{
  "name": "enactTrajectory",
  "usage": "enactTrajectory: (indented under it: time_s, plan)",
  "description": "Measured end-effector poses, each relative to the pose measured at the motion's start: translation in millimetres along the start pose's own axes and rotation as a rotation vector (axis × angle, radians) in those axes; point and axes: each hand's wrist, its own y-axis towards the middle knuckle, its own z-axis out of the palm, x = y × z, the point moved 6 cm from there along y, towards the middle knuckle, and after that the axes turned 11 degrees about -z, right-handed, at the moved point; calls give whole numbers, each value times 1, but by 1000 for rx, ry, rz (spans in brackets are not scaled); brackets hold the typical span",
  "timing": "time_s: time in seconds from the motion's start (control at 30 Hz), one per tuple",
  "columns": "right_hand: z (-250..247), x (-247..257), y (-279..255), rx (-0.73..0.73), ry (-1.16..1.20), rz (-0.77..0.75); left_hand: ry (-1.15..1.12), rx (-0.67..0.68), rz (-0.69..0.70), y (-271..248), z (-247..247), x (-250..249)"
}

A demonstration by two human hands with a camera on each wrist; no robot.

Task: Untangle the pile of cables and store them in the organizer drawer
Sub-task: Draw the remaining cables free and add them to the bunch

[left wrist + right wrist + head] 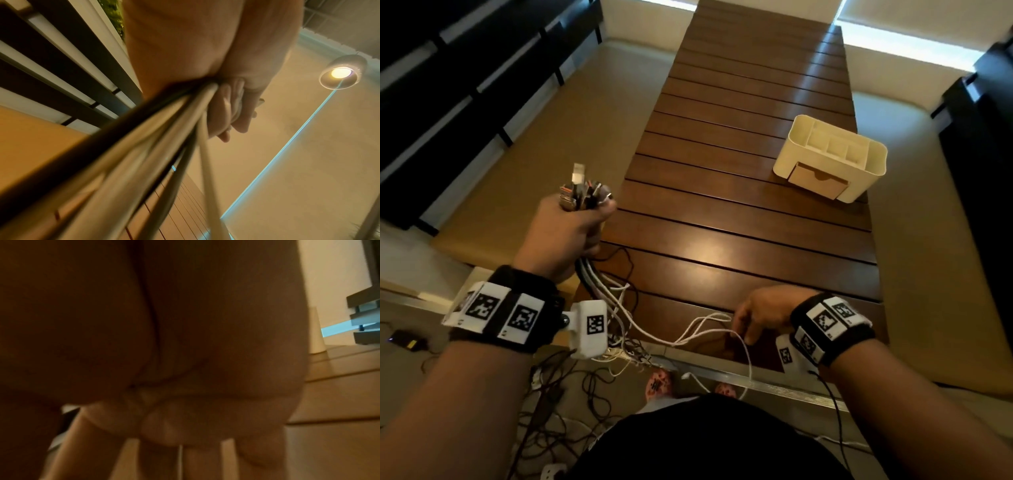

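Observation:
My left hand (571,222) is raised off the left edge of the wooden table (739,219) and grips a bundle of cables (595,274). Their connector ends (582,192) stick up out of the fist. In the left wrist view the fingers (226,105) curl round the white and black cables (144,146). The strands hang down to a tangle (626,346) at the table's near edge. My right hand (756,315) rests at the front edge, its straight fingers (205,459) on a white cable loop (709,329). The cream organizer (832,161) stands far right, its drawer (818,185) closed.
Dark slatted shelving (448,102) lines the left side and dark furniture (983,171) the right. Loose black cables (551,394) and a black adapter (407,342) lie on the floor by my feet. A lit lamp (339,73) hangs overhead.

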Motion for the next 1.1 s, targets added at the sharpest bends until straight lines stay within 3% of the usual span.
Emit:
enactTrajectory:
  time_s: [0.1,0.23,0.3,0.37,0.47,0.6,0.7,0.87,1.0,1.1]
  plan:
    - [-26,3,-4,-145,-79,30,37,22,3,-2,12,1]
    - [-47,15,9,-507,73,-78,59,27,4,-4,25,4]
    - [-47,26,17,-594,108,-110,71,37,1,-5,30,6]
    - [-39,30,27,-551,99,-59,77,36,2,-6,31,5]
    - [-21,38,34,-351,20,-23,70,22,10,-9,27,4]
    - [17,59,35,-62,58,-182,43,8,28,-13,20,4]
    - [39,61,33,92,-35,-203,31,-1,41,-13,13,3]
    - [25,49,27,1,-302,-111,-11,-3,49,-13,2,0]
    - [-2,58,21,-306,-168,-200,7,3,56,-15,7,0]
    - [-7,83,21,-366,-65,-338,21,-1,56,-18,15,1]
